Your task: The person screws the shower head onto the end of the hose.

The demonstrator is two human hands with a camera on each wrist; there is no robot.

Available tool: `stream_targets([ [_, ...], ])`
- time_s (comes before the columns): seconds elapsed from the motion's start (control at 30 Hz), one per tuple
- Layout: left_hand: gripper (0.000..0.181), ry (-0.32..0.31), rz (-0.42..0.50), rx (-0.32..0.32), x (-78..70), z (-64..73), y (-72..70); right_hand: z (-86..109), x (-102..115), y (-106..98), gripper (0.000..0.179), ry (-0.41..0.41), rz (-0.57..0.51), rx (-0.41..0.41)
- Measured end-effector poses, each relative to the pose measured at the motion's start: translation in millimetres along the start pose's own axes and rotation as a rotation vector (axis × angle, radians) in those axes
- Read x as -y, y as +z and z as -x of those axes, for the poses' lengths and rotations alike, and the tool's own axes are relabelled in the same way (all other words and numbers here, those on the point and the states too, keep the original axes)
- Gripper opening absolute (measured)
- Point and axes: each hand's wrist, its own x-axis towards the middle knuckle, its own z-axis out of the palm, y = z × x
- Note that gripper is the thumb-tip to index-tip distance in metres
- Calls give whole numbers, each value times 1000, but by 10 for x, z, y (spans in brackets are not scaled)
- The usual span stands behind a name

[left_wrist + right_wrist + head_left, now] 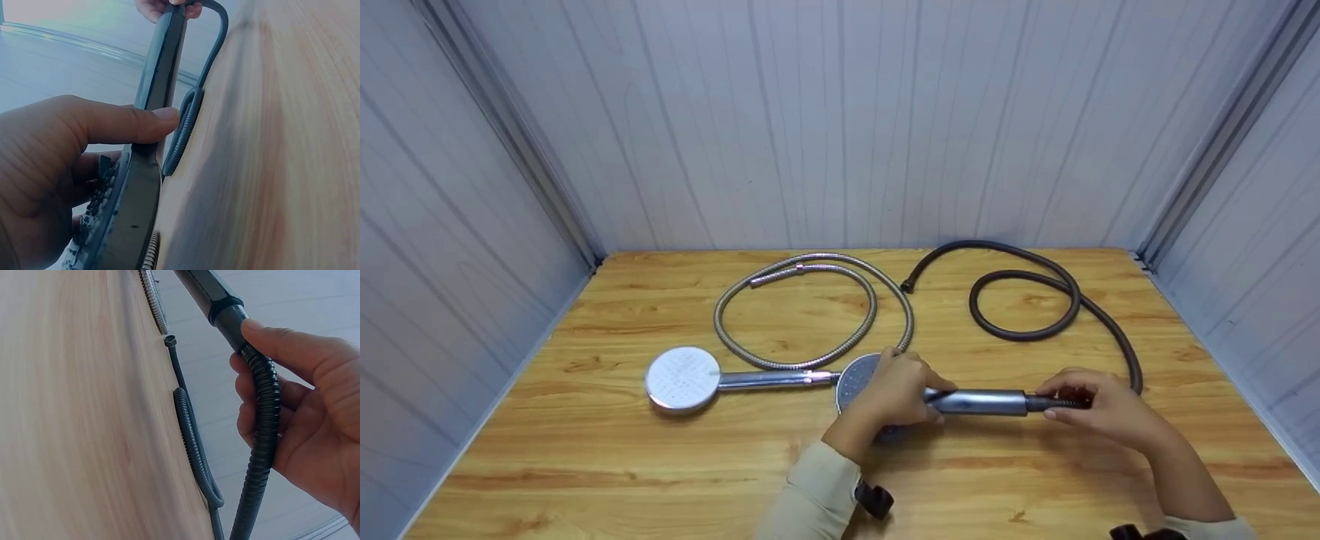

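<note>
At lower centre of the bench (585, 450), the left hand (896, 390) gripped the dark shower head (979, 401); the right hand (1099, 405) pinched the black hose (1027, 330) at its handle end. The silver shower head (684, 379) lay left.

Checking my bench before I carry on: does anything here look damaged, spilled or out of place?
Nothing stands out. The left hand grips the dark shower head, the right hand holds its dark hose at the handle joint. The silver shower head and silver hose lie flat on the table, no spills.
</note>
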Motion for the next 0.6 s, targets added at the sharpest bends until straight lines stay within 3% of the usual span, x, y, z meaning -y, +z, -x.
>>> stream_targets([
  [0.2,43,-5,-22,-13,-8,-1,8,2,-28,5,23,-9,-28,-15],
  [0.6,43,-16,-32,8,-1,-33,-21,41,-101,11,23,-21,30,-95],
])
